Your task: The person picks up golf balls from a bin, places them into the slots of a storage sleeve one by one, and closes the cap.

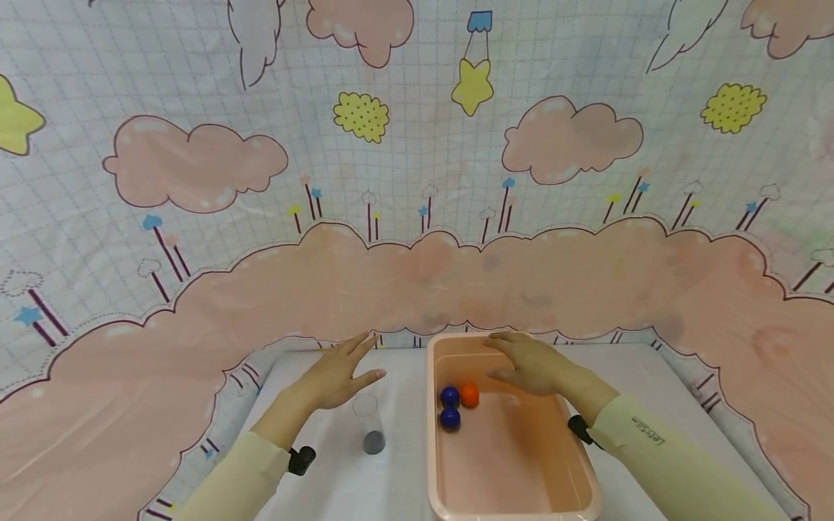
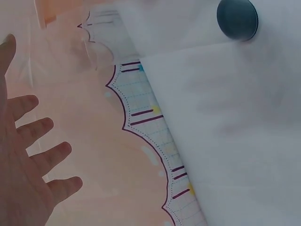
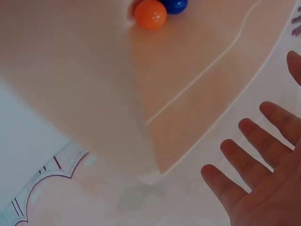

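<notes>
My left hand (image 1: 335,373) hovers over the table's left part with its fingers spread, holding nothing. Below and to its right stands a clear cup (image 1: 368,420) with a dark bottom. My right hand (image 1: 531,362) is held above the far right part of a peach plastic bin (image 1: 511,463), fingers straight and nothing in them. Inside the bin, by its left wall, lie an orange ball (image 1: 470,395) and two dark blue balls, one (image 1: 449,396) beside the orange one and the other (image 1: 449,418) nearer. The right wrist view shows the orange ball (image 3: 150,14) and spread right-hand fingers (image 3: 244,165).
A white table (image 1: 326,477) carries the bin and the cup. Behind it hangs a cloth backdrop (image 1: 417,282) printed with clouds and stars. Each wrist wears a small black camera, such as the left one (image 1: 302,460).
</notes>
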Available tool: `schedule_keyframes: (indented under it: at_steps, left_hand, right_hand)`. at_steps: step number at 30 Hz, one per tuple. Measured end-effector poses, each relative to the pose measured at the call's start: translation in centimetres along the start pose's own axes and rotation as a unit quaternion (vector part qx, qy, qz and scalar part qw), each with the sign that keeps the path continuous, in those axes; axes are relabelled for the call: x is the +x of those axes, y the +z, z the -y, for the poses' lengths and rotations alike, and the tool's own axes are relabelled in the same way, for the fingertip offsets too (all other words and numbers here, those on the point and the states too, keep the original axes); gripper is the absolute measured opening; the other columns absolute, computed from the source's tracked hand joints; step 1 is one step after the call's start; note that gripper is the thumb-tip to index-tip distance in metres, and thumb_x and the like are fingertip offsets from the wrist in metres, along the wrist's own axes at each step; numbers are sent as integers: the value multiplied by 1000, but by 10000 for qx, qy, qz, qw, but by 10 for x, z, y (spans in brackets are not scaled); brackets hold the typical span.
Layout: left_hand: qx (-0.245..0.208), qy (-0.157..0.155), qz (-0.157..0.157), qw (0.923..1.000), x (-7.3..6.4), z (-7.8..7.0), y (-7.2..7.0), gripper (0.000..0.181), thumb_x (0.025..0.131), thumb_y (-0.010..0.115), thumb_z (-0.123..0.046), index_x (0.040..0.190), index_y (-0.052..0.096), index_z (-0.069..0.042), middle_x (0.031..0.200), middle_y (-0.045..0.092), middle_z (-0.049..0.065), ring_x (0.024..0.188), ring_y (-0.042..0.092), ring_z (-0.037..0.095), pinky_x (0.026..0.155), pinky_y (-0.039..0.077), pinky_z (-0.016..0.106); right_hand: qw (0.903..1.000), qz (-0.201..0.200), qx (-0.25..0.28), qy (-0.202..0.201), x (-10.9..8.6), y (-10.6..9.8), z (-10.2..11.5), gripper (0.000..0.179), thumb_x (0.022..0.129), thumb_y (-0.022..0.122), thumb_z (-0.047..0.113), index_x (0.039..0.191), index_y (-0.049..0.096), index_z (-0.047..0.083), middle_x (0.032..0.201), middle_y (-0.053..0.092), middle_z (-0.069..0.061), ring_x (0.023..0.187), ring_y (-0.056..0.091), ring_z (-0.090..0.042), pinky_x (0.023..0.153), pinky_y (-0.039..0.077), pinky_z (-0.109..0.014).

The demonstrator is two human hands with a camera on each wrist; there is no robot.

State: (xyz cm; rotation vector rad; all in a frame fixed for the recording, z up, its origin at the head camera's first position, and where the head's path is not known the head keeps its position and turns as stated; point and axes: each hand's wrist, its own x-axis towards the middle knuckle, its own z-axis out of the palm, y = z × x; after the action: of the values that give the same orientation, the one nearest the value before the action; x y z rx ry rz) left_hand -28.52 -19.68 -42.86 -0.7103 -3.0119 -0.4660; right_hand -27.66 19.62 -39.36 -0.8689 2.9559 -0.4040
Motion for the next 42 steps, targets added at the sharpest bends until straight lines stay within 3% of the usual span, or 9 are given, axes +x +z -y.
schedule_keyframes:
  at_steps: [11, 17, 29, 35, 42]
  left_hand:
    - [-194, 22, -37, 9998, -8, -4, 9, 81, 101, 54, -62, 164, 29, -18, 170, 27, 16, 155, 29, 45, 123, 24, 68]
    - [-408, -1, -30, 9992, -11, -5, 19, 81, 100, 56, -62, 164, 31, -18, 168, 31, 16, 153, 32, 45, 122, 28, 66]
    - [-1048, -439, 111, 9935, -18, -6, 39, 93, 90, 65, -70, 161, 36, -19, 166, 37, 10, 153, 35, 38, 120, 34, 64]
    - [-1165, -573, 43, 9915, -21, -8, 46, 91, 85, 73, -67, 157, 44, -21, 162, 44, 5, 148, 43, 36, 117, 39, 62]
    - [-1529, -769, -210, 9850, -29, -7, 60, 87, 80, 83, -59, 151, 50, -22, 155, 52, 3, 143, 50, 33, 115, 44, 58]
  right_hand:
    - [9995, 109, -188, -240, 11, 7, 18, 61, 102, 64, 40, 152, 51, 8, 157, 49, -18, 145, 46, -43, 119, 36, -62]
    - [9994, 329, 110, -46, 15, 18, 21, 60, 102, 64, 40, 152, 51, 9, 159, 46, -17, 145, 47, -42, 118, 39, -60]
    - [9965, 719, 362, 232, 21, 34, 29, 66, 98, 70, 44, 154, 50, 18, 161, 45, -14, 143, 50, -40, 116, 43, -59]
    - [9962, 742, 448, 92, 24, 44, 29, 62, 95, 75, 40, 148, 57, 14, 152, 55, -11, 136, 57, -34, 115, 46, -53]
    - [9949, 830, 569, -78, 28, 54, 29, 54, 93, 78, 33, 139, 62, 11, 131, 63, -8, 114, 65, -27, 107, 52, -49]
